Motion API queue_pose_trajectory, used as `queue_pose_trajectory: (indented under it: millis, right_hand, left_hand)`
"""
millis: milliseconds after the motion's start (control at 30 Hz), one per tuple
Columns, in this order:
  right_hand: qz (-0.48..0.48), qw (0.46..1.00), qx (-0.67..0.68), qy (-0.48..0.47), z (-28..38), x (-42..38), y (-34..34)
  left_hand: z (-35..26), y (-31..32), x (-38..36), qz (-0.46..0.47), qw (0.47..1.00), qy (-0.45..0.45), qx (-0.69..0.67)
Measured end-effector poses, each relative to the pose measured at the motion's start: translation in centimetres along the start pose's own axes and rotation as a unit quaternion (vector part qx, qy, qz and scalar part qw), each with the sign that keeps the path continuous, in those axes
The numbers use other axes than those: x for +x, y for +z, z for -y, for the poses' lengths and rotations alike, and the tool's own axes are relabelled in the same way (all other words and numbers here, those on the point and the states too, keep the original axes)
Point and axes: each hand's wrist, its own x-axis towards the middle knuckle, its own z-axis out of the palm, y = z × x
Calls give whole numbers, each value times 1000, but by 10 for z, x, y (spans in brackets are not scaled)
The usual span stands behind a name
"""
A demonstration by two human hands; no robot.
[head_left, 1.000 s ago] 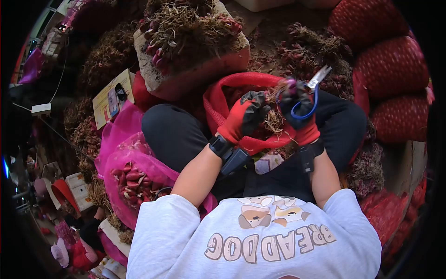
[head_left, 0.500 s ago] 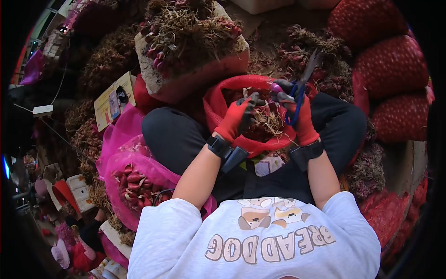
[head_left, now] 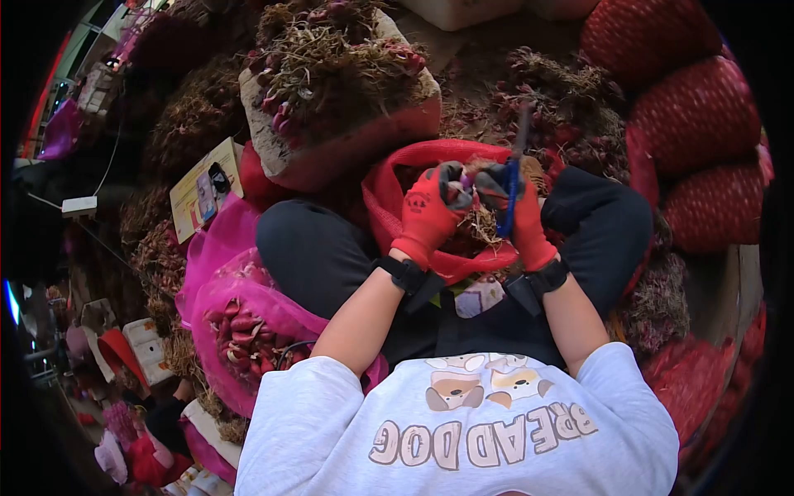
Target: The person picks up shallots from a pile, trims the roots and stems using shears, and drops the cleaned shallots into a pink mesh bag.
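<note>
My left hand (head_left: 430, 211), in a red glove with grey fingertips, has its fingers closed on a small purple shallot (head_left: 466, 179). Close beside it, my right hand (head_left: 525, 219) wears a matching glove and grips blue-handled scissors (head_left: 511, 194), blades pointing up and away from me. The right fingertips come up to the shallot, but whether they touch it is hard to tell. Both hands are over a red mesh bag (head_left: 382, 186) between my legs, where dry roots and trimmings (head_left: 480, 227) show. The scissor blades are blurred.
A foam box (head_left: 347, 149) heaped with untrimmed shallots (head_left: 331, 74) stands ahead. At left, a pink mesh bag (head_left: 203, 285) holds red shallots (head_left: 244, 335), near a phone (head_left: 207, 198) on a yellow board (head_left: 182, 194). Full red sacks (head_left: 695, 116) are stacked at right.
My left hand has moved up and right to meet the right hand. The shallot, earlier at the right fingertips, is now between the hands. The scissors have swung more upright.
</note>
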Motion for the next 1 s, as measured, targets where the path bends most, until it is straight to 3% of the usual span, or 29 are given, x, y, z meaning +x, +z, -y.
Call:
queue_pose_trajectory:
  millis: [67,167,267,333,400,500,567,633,767,867,967,1000]
  right_hand:
    - [-19,984,-174,-45,7,-2,12]
    - [-22,995,-5,102,6,-1,-3]
    - [2,971,210,119,3,-5,-13]
    - [-14,965,224,133,7,-5,-12]
    - [-20,981,164,99,11,-2,-8]
    - [-1,1000,-5,2,14,4,-3]
    - [23,997,-77,-16,13,5,-6]
    - [12,993,-116,-12,21,1,-1]
    - [37,976,-211,-35,29,-3,5]
    - [91,982,41,159,38,-8,0]
    - [70,976,103,180,23,-11,-9]
    - [59,981,79,170,23,-12,-9]
  left_hand:
    - [-4,4,-6,27,1000,1,2]
    - [-2,12,-12,35,994,-32,-99]
    - [-1,14,-10,72,944,-124,-296]
    - [3,5,-9,147,867,-219,-423]
    - [5,-3,-6,242,832,-256,-428]
    - [3,-22,-3,315,925,-1,-214]
    - [19,-11,-7,221,943,179,-171]
    - [1,-9,-7,192,927,26,-322]
    - [-5,-19,-5,174,894,-173,-374]
    - [-12,-39,7,243,807,-304,-445]
    - [-11,-26,6,172,901,-176,-357]
    - [-9,-25,6,179,893,-201,-361]
